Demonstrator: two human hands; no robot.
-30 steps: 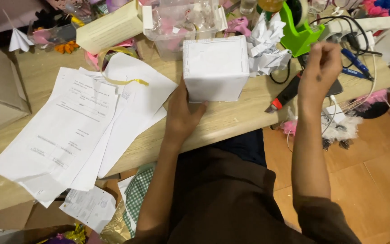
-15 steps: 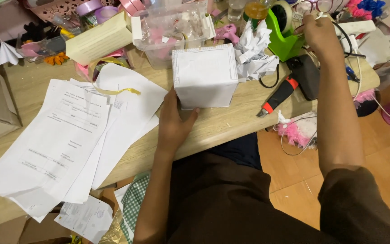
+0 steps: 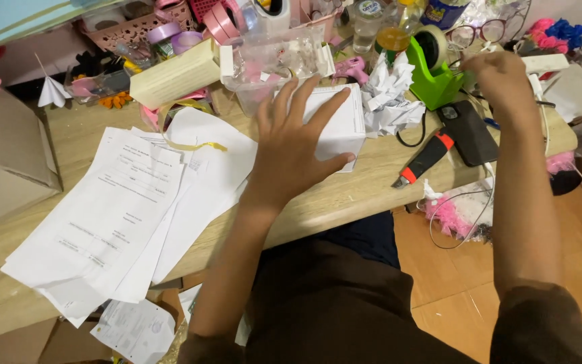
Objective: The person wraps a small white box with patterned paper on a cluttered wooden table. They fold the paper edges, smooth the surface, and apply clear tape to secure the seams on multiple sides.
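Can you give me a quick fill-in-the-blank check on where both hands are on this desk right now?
1. The left hand lies spread flat on top of the white ____.
2. The right hand reaches to the tape dispenser, whose colour is ____.
3. The utility knife with the orange and black handle lies ____ on the desk, between the two hands.
4. The loose sheets of paper lie on the ____ side of the left hand.

Missing words: box; green; untouched; left

Small white paper-wrapped box (image 3: 341,125) sits flat on the light wooden desk, mostly covered from above. Bright green plastic tape dispenser (image 3: 434,84) stands upright just beside it, roll on top.
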